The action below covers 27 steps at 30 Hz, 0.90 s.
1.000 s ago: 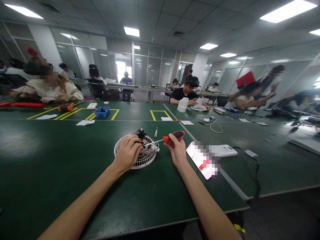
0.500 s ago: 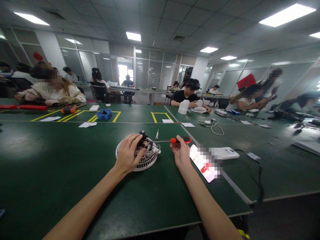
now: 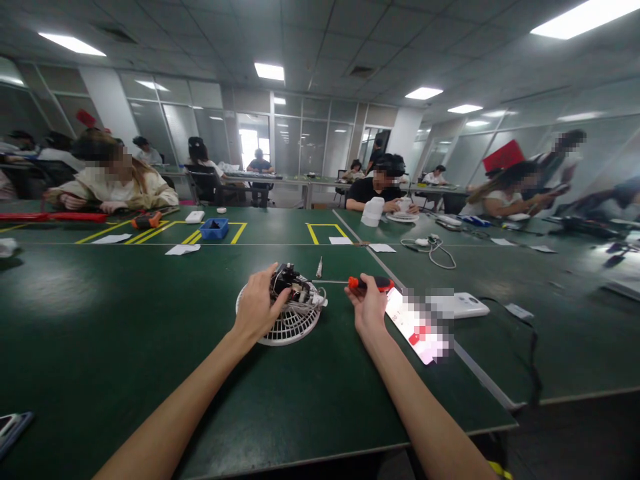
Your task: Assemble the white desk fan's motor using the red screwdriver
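A white round fan grille (image 3: 287, 331) lies on the green table, carrying a black motor unit (image 3: 286, 275) with exposed wires. My left hand (image 3: 259, 303) grips this unit from the left, thumb on the near side and fingers partly hidden behind it. In my right hand (image 3: 369, 303) is a screwdriver (image 3: 370, 283) with a red and black handle, held level. Its long shaft points left, and the tip reaches the right side of the motor unit; whether it sits in a screw cannot be made out. A small pointed whitish piece (image 3: 319, 268) lies just beyond the shaft.
Right of my right hand lie a lit phone (image 3: 423, 337) and a white device (image 3: 465, 305) with a dark cable. Farther off are a blue bin (image 3: 214, 229), paper slips, a white cable (image 3: 435, 250) and an orange-black tool (image 3: 147, 220). Several people sit around the tables.
The view has turned slightly left, so things appear shifted right. My left fingers have slid back off the motor unit's top, showing more of it. The screwdriver stays level in my right hand.
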Each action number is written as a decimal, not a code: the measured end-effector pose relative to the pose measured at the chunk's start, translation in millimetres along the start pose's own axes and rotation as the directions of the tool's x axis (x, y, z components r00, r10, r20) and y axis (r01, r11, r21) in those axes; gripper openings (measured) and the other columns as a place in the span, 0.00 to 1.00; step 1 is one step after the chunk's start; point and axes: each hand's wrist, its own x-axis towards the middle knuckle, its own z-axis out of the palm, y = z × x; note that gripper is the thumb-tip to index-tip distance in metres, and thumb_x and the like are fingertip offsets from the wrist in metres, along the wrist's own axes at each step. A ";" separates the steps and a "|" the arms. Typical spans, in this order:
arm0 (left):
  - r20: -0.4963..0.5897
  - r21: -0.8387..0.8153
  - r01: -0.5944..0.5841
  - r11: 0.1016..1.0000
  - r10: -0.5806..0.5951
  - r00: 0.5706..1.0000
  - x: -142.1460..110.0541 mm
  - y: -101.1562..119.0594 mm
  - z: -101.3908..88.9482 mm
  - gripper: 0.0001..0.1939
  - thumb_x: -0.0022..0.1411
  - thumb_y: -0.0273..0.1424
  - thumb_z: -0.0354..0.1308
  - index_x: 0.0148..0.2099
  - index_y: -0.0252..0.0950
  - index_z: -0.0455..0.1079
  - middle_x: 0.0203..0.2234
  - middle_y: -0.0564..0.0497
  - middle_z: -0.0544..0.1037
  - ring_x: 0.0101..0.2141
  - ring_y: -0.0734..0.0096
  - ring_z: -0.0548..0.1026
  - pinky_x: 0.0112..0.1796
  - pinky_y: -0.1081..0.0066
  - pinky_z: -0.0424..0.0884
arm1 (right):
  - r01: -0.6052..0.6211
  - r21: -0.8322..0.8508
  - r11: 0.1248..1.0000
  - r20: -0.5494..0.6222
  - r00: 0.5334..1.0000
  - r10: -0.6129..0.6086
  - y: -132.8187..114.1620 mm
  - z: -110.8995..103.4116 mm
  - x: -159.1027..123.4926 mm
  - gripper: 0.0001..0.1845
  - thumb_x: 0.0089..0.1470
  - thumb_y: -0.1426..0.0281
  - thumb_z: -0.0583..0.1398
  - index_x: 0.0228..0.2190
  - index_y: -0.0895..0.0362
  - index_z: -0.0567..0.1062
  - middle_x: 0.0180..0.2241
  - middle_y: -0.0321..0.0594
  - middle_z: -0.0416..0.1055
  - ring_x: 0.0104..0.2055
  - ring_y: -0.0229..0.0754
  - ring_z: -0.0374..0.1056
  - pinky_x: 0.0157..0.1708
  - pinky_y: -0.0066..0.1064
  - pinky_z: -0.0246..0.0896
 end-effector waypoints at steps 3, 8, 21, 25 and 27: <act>0.002 -0.010 0.007 1.000 -0.007 1.000 -0.4 3.3 -1.0 0.25 0.70 0.43 0.52 0.63 0.37 0.63 0.48 0.42 0.74 0.48 0.56 0.73 0.50 0.56 0.73 | 0.003 -0.016 1.000 0.021 1.000 -0.002 3.4 0.3 -1.0 0.18 0.40 0.66 0.71 0.29 0.55 0.69 0.21 0.29 0.73 0.24 0.36 0.72 0.26 0.26 0.74; 0.015 -0.025 0.063 0.998 -0.062 0.998 -0.7 7.1 -0.5 0.25 0.69 0.45 0.54 0.62 0.39 0.65 0.45 0.45 0.73 0.45 0.57 0.74 0.47 0.58 0.73 | -0.002 -0.040 0.999 0.036 0.999 0.004 6.9 -0.8 -0.8 0.21 0.39 0.63 0.73 0.30 0.54 0.69 0.21 0.30 0.74 0.24 0.36 0.72 0.25 0.26 0.74; 0.174 -0.034 0.281 0.959 -0.271 0.947 27.2 15.6 1.4 0.37 0.60 0.54 0.59 0.63 0.35 0.66 0.51 0.39 0.74 0.52 0.48 0.73 0.54 0.48 0.69 | -0.021 -0.067 0.998 0.009 1.000 0.022 9.8 -3.6 0.8 0.25 0.43 0.55 0.73 0.34 0.52 0.68 0.24 0.28 0.74 0.26 0.37 0.73 0.23 0.26 0.70; 0.112 -0.039 0.285 0.958 -0.279 0.954 22.9 17.6 3.9 0.38 0.58 0.56 0.60 0.60 0.35 0.68 0.50 0.39 0.74 0.51 0.48 0.73 0.54 0.48 0.69 | -0.053 -0.007 0.999 0.016 0.998 0.053 9.6 -2.3 -1.2 0.18 0.46 0.61 0.71 0.32 0.53 0.68 0.24 0.27 0.72 0.28 0.37 0.73 0.27 0.28 0.72; 0.097 -0.040 0.282 0.958 -0.278 0.956 20.6 18.1 4.9 0.36 0.59 0.56 0.60 0.60 0.36 0.68 0.49 0.40 0.74 0.51 0.49 0.73 0.54 0.49 0.69 | -0.056 -0.002 0.998 0.011 0.998 0.056 9.9 -2.2 -2.1 0.19 0.45 0.63 0.71 0.32 0.52 0.68 0.23 0.27 0.72 0.28 0.37 0.73 0.28 0.28 0.72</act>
